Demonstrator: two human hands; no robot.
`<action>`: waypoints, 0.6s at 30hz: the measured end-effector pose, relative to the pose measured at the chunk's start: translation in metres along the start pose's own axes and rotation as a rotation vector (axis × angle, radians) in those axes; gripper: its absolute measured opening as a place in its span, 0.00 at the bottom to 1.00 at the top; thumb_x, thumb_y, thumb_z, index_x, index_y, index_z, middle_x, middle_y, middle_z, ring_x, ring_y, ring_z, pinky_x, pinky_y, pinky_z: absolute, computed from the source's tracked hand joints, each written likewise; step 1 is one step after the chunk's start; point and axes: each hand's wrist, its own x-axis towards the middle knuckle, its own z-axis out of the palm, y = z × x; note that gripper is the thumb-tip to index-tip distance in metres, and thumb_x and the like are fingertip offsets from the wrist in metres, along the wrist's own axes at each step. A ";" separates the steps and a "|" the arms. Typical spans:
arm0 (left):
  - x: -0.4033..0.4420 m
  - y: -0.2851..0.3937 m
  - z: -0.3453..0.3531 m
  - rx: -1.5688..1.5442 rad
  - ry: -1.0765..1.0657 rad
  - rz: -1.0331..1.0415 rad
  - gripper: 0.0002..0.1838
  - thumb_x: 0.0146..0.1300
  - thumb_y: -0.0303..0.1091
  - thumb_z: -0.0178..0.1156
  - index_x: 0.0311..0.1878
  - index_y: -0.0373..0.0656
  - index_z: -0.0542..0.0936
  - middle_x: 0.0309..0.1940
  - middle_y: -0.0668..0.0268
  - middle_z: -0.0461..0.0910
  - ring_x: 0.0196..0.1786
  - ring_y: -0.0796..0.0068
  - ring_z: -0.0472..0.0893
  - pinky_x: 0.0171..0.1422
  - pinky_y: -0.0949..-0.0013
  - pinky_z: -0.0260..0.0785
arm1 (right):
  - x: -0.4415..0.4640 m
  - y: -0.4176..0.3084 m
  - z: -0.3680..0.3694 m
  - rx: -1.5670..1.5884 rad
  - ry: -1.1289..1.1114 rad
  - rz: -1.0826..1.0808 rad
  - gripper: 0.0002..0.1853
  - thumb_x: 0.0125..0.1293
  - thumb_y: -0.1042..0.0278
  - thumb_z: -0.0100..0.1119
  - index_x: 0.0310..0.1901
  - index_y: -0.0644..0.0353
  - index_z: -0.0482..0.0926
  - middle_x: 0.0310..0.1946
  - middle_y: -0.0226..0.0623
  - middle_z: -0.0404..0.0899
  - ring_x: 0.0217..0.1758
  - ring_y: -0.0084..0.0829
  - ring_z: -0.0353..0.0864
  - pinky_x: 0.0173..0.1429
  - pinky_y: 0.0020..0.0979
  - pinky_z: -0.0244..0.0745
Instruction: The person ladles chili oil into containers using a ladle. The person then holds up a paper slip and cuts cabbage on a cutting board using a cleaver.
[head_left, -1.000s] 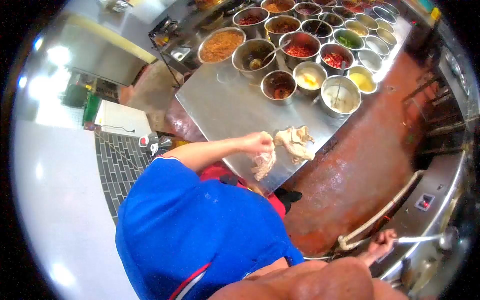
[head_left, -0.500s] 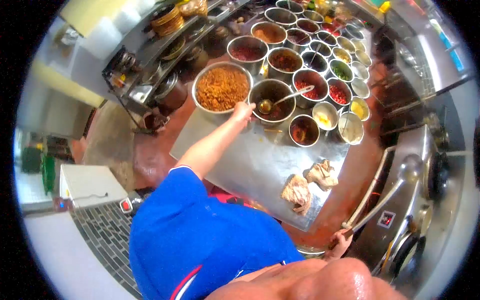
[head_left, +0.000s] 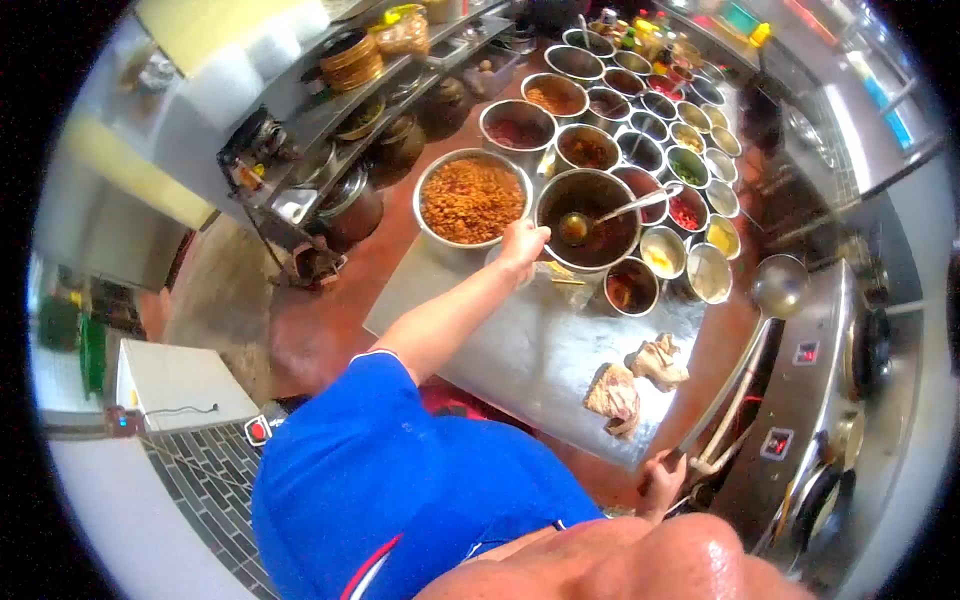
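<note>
My left hand [head_left: 525, 246] grips the near-left rim of a steel pot [head_left: 548, 252] of dark sauce. A small ladle [head_left: 628, 207] rests in that pot, its handle leaning over the far-right rim. The pot overlaps a pot of red seasoning [head_left: 640, 182] behind it. At lower right, my right hand [head_left: 660, 486] is closed around the handle of a long-handled ladle [head_left: 780, 286], whose round bowl points away from me beside the stove. To the left of my left hand stands a wide bowl [head_left: 420, 222] heaped with orange-brown crumbly food.
Several steel pots of sauces and ingredients crowd the far part of the steel table [head_left: 470, 310]. Two crumpled cloths [head_left: 615, 397] lie near its front right edge. A stove [head_left: 800, 385] with pans runs along the right; a loaded shelf rack [head_left: 375, 90] stands at left.
The sauce pot in my left hand has shifted right and overlaps the red pot more. My right hand has swung the long ladle forward and left. The view has shifted slightly.
</note>
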 end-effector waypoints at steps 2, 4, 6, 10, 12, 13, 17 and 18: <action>-0.036 0.035 -0.014 -0.154 -0.078 -0.016 0.03 0.55 0.24 0.58 0.30 0.34 0.78 0.27 0.62 0.80 0.26 0.70 0.79 0.33 0.61 0.77 | 0.003 -0.001 0.015 -0.027 -0.008 -0.028 0.13 0.50 0.82 0.59 0.37 0.58 0.71 0.26 0.27 0.71 0.22 0.21 0.69 0.26 0.24 0.66; -0.052 0.052 -0.042 -0.221 -0.122 0.009 0.01 0.56 0.22 0.58 0.31 0.36 0.77 0.26 0.62 0.80 0.26 0.65 0.83 0.35 0.58 0.84 | -0.002 -0.019 0.043 0.001 -0.028 -0.051 0.12 0.50 0.82 0.59 0.36 0.58 0.71 0.25 0.27 0.70 0.23 0.20 0.69 0.27 0.23 0.66; -0.047 0.050 -0.082 -0.132 -0.087 0.020 0.01 0.57 0.22 0.58 0.32 0.37 0.78 0.27 0.62 0.80 0.28 0.67 0.83 0.38 0.59 0.83 | -0.002 -0.025 0.066 -0.024 -0.048 -0.153 0.11 0.51 0.82 0.58 0.36 0.59 0.72 0.24 0.26 0.70 0.23 0.20 0.69 0.29 0.22 0.65; -0.110 0.091 -0.174 -0.139 0.046 -0.006 0.02 0.58 0.23 0.59 0.34 0.38 0.80 0.29 0.66 0.80 0.34 0.70 0.80 0.45 0.63 0.75 | -0.035 -0.051 0.148 0.000 -0.109 -0.164 0.11 0.55 0.79 0.63 0.40 0.59 0.74 0.25 0.28 0.71 0.24 0.21 0.71 0.29 0.24 0.66; -0.121 0.090 -0.230 -0.164 0.129 -0.013 0.03 0.57 0.23 0.59 0.35 0.37 0.80 0.29 0.65 0.80 0.35 0.71 0.79 0.45 0.65 0.74 | -0.042 -0.055 0.187 0.048 -0.284 -0.121 0.16 0.57 0.81 0.61 0.47 0.60 0.72 0.27 0.29 0.72 0.25 0.22 0.73 0.27 0.24 0.68; -0.116 0.078 -0.269 -0.179 0.141 0.009 0.03 0.57 0.23 0.59 0.35 0.37 0.80 0.30 0.65 0.80 0.36 0.71 0.79 0.45 0.66 0.73 | -0.053 -0.066 0.216 0.057 -0.290 -0.111 0.17 0.58 0.82 0.59 0.49 0.61 0.70 0.26 0.31 0.72 0.22 0.22 0.72 0.23 0.22 0.67; -0.140 0.083 -0.398 -0.088 0.295 0.166 0.02 0.56 0.22 0.59 0.32 0.34 0.80 0.28 0.70 0.76 0.33 0.79 0.72 0.39 0.70 0.65 | -0.071 -0.056 0.310 0.067 -0.403 -0.014 0.14 0.62 0.80 0.57 0.49 0.64 0.70 0.25 0.32 0.71 0.13 0.23 0.68 0.14 0.25 0.64; -0.136 0.068 -0.435 -0.160 0.346 0.208 0.02 0.57 0.22 0.59 0.32 0.35 0.80 0.27 0.72 0.75 0.33 0.80 0.72 0.37 0.71 0.63 | -0.080 -0.049 0.339 0.044 -0.424 -0.013 0.14 0.62 0.80 0.57 0.49 0.64 0.70 0.25 0.32 0.71 0.14 0.23 0.68 0.15 0.25 0.64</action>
